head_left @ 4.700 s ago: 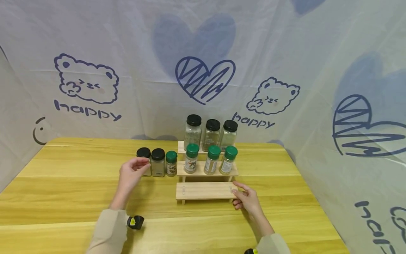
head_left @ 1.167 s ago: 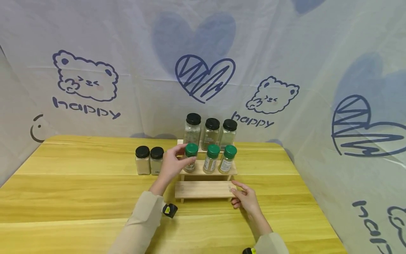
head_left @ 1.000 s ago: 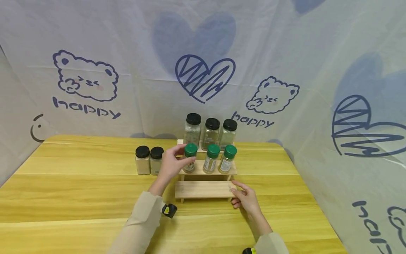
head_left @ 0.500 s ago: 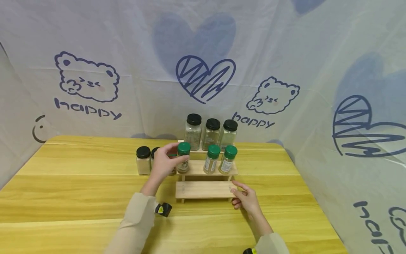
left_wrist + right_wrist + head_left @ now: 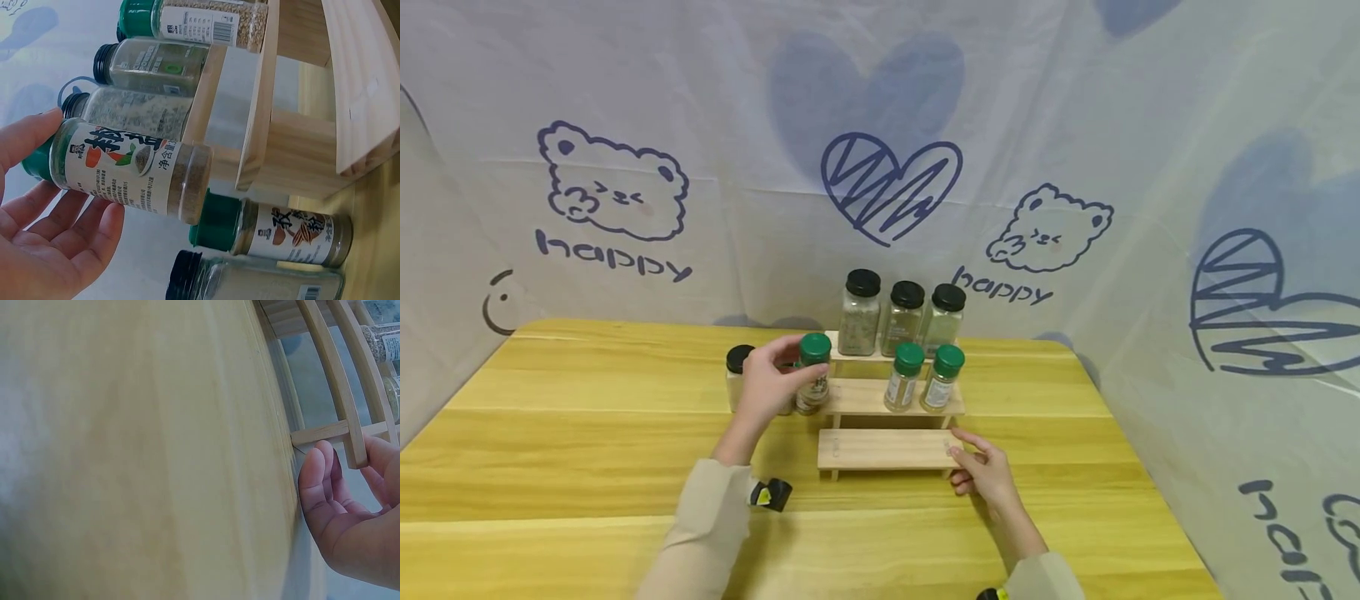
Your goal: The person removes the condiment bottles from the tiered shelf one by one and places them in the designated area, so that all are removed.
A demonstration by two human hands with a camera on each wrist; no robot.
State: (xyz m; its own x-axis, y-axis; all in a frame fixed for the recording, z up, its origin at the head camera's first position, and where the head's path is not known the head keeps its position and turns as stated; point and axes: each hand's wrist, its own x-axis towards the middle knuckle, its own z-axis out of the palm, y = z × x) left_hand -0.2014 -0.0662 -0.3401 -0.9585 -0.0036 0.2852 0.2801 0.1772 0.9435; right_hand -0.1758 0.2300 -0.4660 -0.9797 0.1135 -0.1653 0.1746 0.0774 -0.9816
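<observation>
Yellow wood-grain table (image 5: 572,458), pale tiered rack (image 5: 891,450) at lower centre
Three black-lidded jars (image 5: 901,325) stand on the top tier, two green-lidded jars (image 5: 900,387) on the middle tier; left of centre, a partly hidden black-lidded jar (image 5: 734,388) stands on the table, a green-lidded jar (image 5: 287,231) beside the rack.

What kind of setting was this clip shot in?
Probably a staged tabletop filming spot rather than a working kitchen: a printed cloth backdrop hangs behind the wood-grain table, which bears a small tiered rack with spice jars.

Bottom shelf (image 5: 883,450) bare, middle shelf (image 5: 859,398) free at left, two jars (image 5: 900,389) blocking right
</observation>
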